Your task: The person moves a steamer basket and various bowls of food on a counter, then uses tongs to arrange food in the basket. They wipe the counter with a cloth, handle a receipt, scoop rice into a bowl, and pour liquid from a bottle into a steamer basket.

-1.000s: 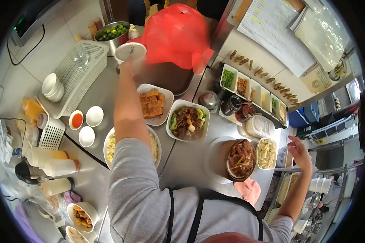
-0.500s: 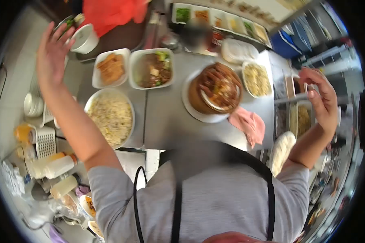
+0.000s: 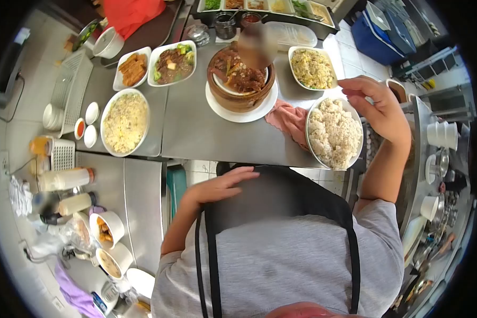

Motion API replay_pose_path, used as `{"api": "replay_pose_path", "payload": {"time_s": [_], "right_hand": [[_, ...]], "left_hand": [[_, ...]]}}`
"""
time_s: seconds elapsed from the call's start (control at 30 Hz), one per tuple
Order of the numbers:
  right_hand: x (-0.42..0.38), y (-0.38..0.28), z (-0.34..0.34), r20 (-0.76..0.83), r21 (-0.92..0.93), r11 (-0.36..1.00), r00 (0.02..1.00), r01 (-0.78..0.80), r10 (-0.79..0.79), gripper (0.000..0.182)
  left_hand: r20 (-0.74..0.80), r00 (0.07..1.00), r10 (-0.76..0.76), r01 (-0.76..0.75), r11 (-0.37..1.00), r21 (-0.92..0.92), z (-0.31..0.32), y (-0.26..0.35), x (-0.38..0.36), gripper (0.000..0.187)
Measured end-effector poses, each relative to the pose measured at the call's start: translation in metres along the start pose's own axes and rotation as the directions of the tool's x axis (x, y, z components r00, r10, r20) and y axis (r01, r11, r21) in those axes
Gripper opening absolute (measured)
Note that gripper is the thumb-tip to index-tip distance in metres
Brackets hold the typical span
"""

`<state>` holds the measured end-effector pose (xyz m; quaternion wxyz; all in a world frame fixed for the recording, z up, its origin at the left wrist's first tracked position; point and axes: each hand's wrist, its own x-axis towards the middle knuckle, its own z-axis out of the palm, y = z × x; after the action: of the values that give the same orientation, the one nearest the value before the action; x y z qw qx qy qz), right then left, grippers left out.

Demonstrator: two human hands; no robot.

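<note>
My left hand (image 3: 222, 185) is in front of my dark apron, fingers stretched out, holding nothing. My right hand (image 3: 379, 108) hovers at the table's right side with fingers curved and apart, beside a bowl of rice (image 3: 335, 132) and near a square bowl of fried rice (image 3: 311, 69). I see no object in its grasp. A pink cloth (image 3: 289, 122) lies against the rice bowl's left side. Left of it, a wooden steamer (image 3: 242, 100) with glossy brown meat (image 3: 238, 71) stands on a white plate (image 3: 217, 108). A blurred patch covers part of the meat.
On the left stand a large bowl of fried rice (image 3: 124, 122), a bowl of brown meat with broccoli (image 3: 174, 63) and a bowl of fried pieces (image 3: 132, 70). Sauce jars (image 3: 225, 25) and a topping tray (image 3: 259, 6) line the back. A blue cooler (image 3: 373, 40) sits beyond.
My left hand has come down from the upper left to my apron. The right hand is closer to the table, and the rice bowl now shows fully at its right edge. The view has shifted.
</note>
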<state>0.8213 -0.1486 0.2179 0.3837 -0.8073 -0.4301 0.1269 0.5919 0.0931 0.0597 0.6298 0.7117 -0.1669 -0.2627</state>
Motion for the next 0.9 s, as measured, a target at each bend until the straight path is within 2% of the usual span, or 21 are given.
{"api": "replay_pose_path", "payload": {"time_s": [0.1, 0.17, 0.23, 0.3, 0.33, 0.37, 0.4, 0.43, 0.5, 0.53, 0.57, 0.63, 0.67, 0.7, 0.73, 0.8, 0.9], "right_hand": [[-0.012, 0.027, -0.003, 0.057, -0.057, 0.995, 0.994, -0.085, 0.088, 0.023], [-0.024, 0.049, -0.004, 0.126, 0.029, 0.978, 0.971, -0.206, 0.201, 0.025], [-0.038, 0.099, -0.015, -0.083, -0.024, 0.962, 0.96, -0.272, 0.269, 0.027], [-0.052, 0.169, -0.018, -0.4, 0.035, 0.954, 0.87, -0.299, 0.288, 0.026], [-0.071, 0.205, -0.019, -0.394, 0.114, 0.885, 0.797, -0.452, 0.458, 0.026], [-0.085, 0.245, -0.017, -0.35, 0.187, 0.797, 0.719, -0.574, 0.6, 0.027], [-0.108, 0.279, -0.01, -0.25, 0.287, 0.775, 0.737, -0.563, 0.628, 0.025], [-0.119, 0.282, 0.006, -0.171, 0.382, 0.705, 0.705, -0.597, 0.689, 0.026], [-0.148, 0.307, 0.022, -0.02, 0.506, 0.671, 0.77, -0.543, 0.638, 0.038], [-0.145, 0.279, 0.025, 0.18, 0.697, 0.406, 0.692, -0.591, 0.699, 0.041], [-0.148, 0.289, 0.025, 0.218, 0.717, 0.361, 0.684, -0.596, 0.696, 0.042], [-0.142, 0.27, 0.024, 0.292, 0.747, 0.277, 0.672, -0.605, 0.681, 0.04], [-0.141, 0.275, 0.019, 0.339, 0.735, 0.295, 0.708, -0.61, 0.619, 0.04], [-0.138, 0.265, 0.018, 0.355, 0.69, 0.372, 0.739, -0.621, 0.573, 0.04], [-0.142, 0.274, 0.017, 0.376, 0.694, 0.384, 0.761, -0.609, 0.528, 0.038], [-0.149, 0.272, 0.016, 0.366, 0.583, 0.525, 0.778, -0.62, 0.511, 0.041], [-0.163, 0.269, 0.025, 0.345, 0.501, 0.608, 0.787, -0.615, 0.512, 0.041]], "left_hand": [[-0.188, 0.981, -0.04, 0.005, 0.983, -0.183, 0.031, -0.034, 0.009, 0.046], [-0.22, 0.961, -0.167, 0.089, 0.942, -0.323, 0.04, -0.035, 0.007, 0.047], [-0.252, 0.934, -0.254, 0.126, 0.893, -0.433, 0.05, -0.05, 0.005, 0.049], [-0.278, 0.913, -0.297, 0.17, 0.9, -0.402, 0.055, -0.062, 0.008, 0.051], [-0.299, 0.897, -0.326, 0.206, 0.905, -0.371, 0.055, -0.063, 0.009, 0.05], [-0.348, 0.864, -0.364, 0.241, 0.905, -0.349, 0.056, -0.064, 0.006, 0.05], [-0.413, 0.836, -0.361, 0.252, 0.922, -0.295, 0.059, -0.067, 0.008, 0.05], [-0.429, 0.823, -0.373, 0.285, 0.923, -0.258, 0.061, -0.064, 0.01, 0.047], [-0.449, 0.795, -0.408, 0.34, 0.913, -0.226, 0.067, -0.07, 0.015, 0.046], [-0.474, 0.782, -0.403, 0.355, 0.915, -0.192, 0.071, -0.071, 0.017, 0.05], [-0.486, 0.769, -0.415, 0.358, 0.91, -0.211, 0.075, -0.075, 0.019, 0.052], [-0.502, 0.751, -0.429, 0.367, 0.903, -0.222, 0.083, -0.077, 0.024, 0.056], [-0.507, 0.742, -0.438, 0.379, 0.898, -0.222, 0.086, -0.074, 0.028, 0.057], [-0.505, 0.739, -0.447, 0.393, 0.894, -0.216, 0.089, -0.074, 0.031, 0.058], [-0.53, 0.732, -0.428, 0.357, 0.904, -0.237, 0.094, -0.082, 0.037, 0.059], [-0.575, 0.722, -0.385, 0.288, 0.923, -0.257, 0.106, -0.104, 0.045, 0.06], [-0.593, 0.696, -0.405, 0.276, 0.913, -0.3, 0.107, -0.097, 0.034, 0.06]]}}
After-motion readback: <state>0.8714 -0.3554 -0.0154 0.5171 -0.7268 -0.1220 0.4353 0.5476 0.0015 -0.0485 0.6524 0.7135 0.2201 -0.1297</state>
